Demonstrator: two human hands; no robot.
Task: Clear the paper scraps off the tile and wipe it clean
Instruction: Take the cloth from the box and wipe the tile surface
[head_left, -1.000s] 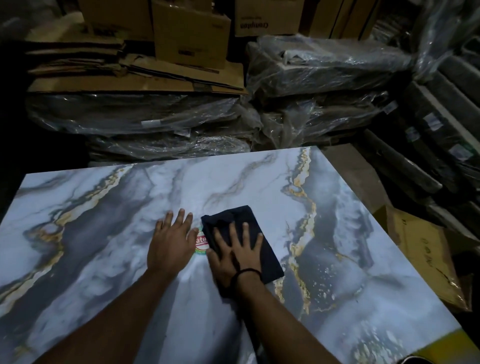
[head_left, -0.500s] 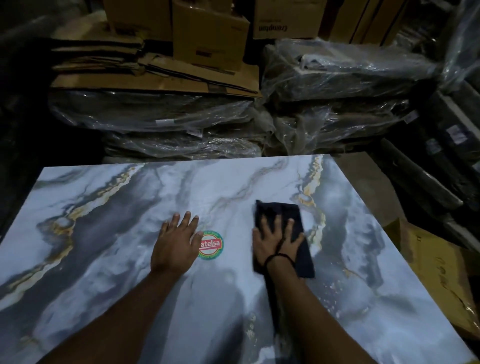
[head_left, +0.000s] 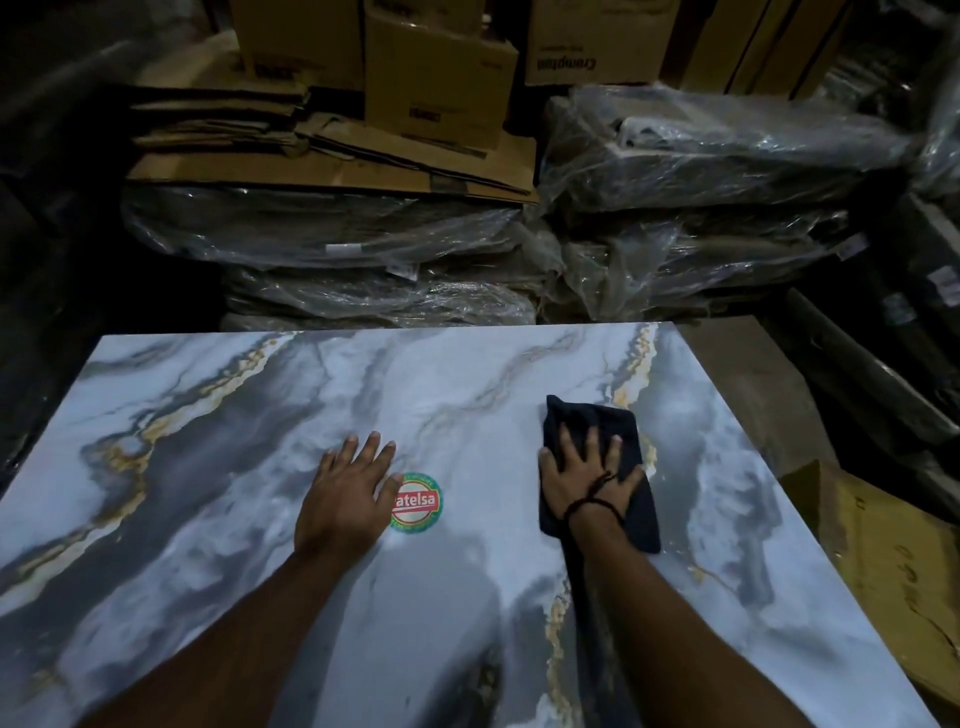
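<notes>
My right hand (head_left: 589, 480) has slid the dark cloth (head_left: 597, 467) rightward off the round sticker (head_left: 416, 502), toward the tile (head_left: 208, 467)'s right edge. Fingers spread, it presses the cloth flat; my left hand (head_left: 345, 496) lies open beside the sticker.

Cloth (head_left: 597, 421) now farther right, uncovering sticker (head_left: 418, 502).
</notes>
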